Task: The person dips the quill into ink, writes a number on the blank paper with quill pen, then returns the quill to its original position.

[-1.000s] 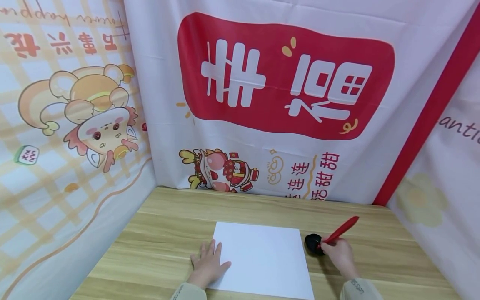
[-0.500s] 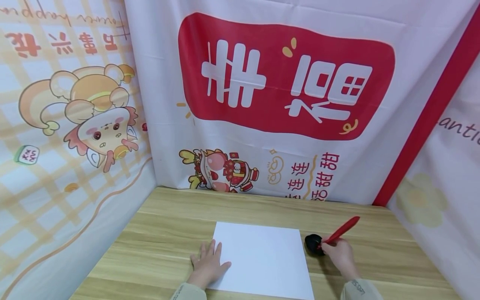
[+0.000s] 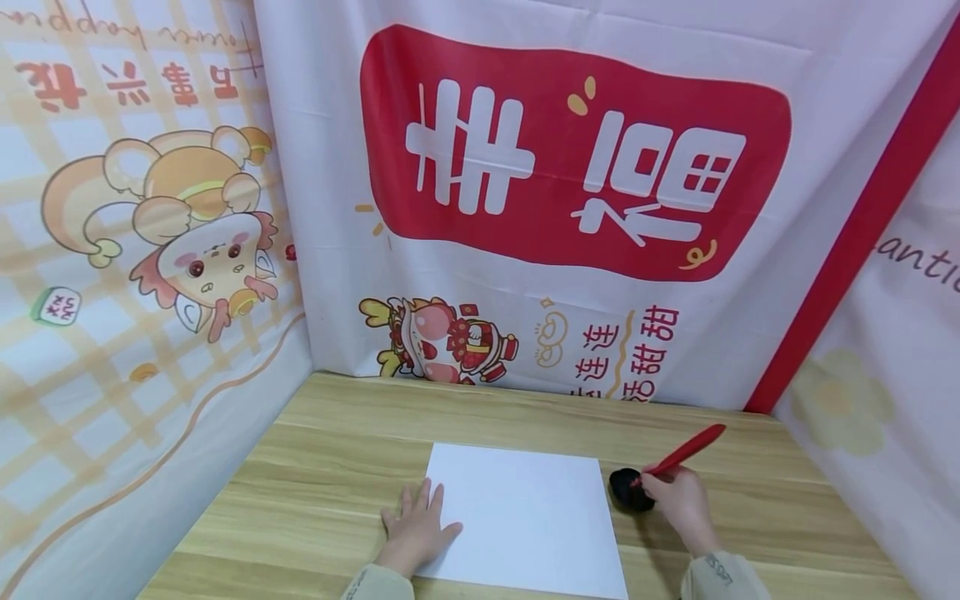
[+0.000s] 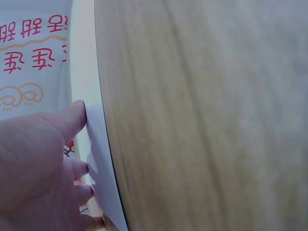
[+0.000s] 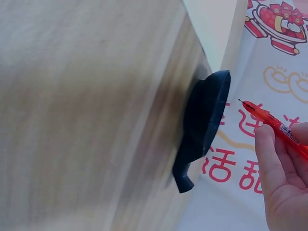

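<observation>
A blank white sheet of paper (image 3: pixel 525 517) lies on the wooden table. My left hand (image 3: pixel 418 529) rests on its left edge, fingers straight and spread, the thumb over the sheet. In the left wrist view the fingertips (image 4: pixel 79 108) lie against the paper (image 4: pixel 98 144). To the right of the sheet sits a small black dish (image 3: pixel 630 489) with a short stub at one end, clearer in the right wrist view. My right hand (image 3: pixel 681 504) pinches a slim red pen (image 3: pixel 693 446). Its fine dark tip points over the dish, and shows apart from the dish (image 5: pixel 204 120) in the right wrist view.
The wooden table (image 3: pixel 322 483) ends at printed cloth hangings on three sides. A white cloth with a red panel (image 3: pixel 570 158) hangs behind, and a checked cartoon cloth (image 3: pixel 150 275) stands at the left.
My right hand has lifted slightly and tilted the pen, raising its tip from the black dish. The left hand and the paper have stayed where they were.
</observation>
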`<state>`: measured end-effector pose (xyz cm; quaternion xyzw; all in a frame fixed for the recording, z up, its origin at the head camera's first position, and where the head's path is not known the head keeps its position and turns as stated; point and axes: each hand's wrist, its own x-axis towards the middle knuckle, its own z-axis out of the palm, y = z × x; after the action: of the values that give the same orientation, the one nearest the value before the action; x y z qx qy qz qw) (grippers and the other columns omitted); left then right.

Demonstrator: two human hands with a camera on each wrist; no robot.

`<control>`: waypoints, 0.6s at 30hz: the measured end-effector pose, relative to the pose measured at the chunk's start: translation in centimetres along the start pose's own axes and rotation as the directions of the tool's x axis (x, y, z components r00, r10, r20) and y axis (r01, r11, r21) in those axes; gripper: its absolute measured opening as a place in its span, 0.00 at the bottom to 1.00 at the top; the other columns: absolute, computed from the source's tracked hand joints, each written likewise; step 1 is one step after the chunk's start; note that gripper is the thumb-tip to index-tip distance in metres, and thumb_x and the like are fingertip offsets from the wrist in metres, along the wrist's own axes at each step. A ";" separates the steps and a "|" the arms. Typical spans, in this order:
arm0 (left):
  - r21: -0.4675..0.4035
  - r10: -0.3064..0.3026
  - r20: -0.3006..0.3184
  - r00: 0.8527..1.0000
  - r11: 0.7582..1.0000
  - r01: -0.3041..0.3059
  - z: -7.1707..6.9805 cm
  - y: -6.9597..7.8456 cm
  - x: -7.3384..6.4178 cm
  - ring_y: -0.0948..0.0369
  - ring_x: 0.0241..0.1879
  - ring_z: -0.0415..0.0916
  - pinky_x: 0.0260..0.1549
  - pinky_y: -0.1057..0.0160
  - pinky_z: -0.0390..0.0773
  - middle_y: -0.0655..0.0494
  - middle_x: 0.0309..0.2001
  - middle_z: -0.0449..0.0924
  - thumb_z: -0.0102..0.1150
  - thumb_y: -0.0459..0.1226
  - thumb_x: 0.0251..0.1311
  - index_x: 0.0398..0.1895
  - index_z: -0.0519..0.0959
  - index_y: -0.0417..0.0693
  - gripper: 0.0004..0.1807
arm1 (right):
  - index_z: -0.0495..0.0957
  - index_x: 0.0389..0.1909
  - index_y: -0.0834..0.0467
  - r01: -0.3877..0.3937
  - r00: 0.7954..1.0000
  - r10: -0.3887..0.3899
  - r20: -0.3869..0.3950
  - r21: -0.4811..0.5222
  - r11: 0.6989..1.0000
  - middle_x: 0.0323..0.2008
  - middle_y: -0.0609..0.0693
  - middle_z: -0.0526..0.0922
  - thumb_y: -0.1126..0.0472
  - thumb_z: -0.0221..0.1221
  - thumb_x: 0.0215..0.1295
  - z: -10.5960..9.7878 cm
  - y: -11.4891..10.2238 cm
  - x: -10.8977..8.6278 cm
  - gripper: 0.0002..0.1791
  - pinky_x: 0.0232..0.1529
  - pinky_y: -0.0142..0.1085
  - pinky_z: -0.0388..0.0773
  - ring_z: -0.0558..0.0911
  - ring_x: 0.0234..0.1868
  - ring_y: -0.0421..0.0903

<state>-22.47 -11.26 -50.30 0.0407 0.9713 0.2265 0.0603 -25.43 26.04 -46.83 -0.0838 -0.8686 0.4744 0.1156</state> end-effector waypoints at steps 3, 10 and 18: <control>0.002 -0.001 -0.001 1.000 1.000 0.001 0.1 0.0 0.0 0.32 0.65 0.37 0.50 0.25 0.32 0.36 0.68 0.49 0.52 0.53 0.59 0.65 0.61 0.37 0.38 | 0.79 0.38 0.72 0.002 1.000 -0.002 -0.004 0.010 1.000 0.27 0.54 0.83 0.67 0.57 0.55 0.1 -0.2 0.1 0.13 0.26 0.27 0.74 0.79 0.25 0.39; 0.003 -0.002 0.001 1.000 1.000 0.002 0.2 -0.1 0.1 0.32 0.65 0.36 0.50 0.25 0.32 0.36 0.68 0.49 0.52 0.53 0.59 0.66 0.61 0.38 0.38 | 0.79 0.40 0.72 -0.030 1.000 0.029 0.012 0.040 0.999 0.28 0.54 0.83 0.68 0.57 0.55 0.2 -1.0 0.2 0.13 0.28 0.28 0.75 0.79 0.26 0.40; 0.008 -0.001 0.000 1.000 1.000 0.001 0.1 0.0 -0.1 0.32 0.65 0.37 0.50 0.25 0.32 0.36 0.68 0.50 0.52 0.53 0.60 0.66 0.61 0.38 0.38 | 0.80 0.40 0.69 -0.055 0.998 0.055 0.014 0.031 0.998 0.29 0.55 0.83 0.67 0.57 0.55 0.3 -2.2 0.4 0.12 0.32 0.34 0.77 0.80 0.29 0.43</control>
<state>-22.37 -11.29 -50.36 0.0402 0.9722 0.2226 0.0601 -25.98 24.74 -45.06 -0.1027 -0.8593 0.4913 0.0981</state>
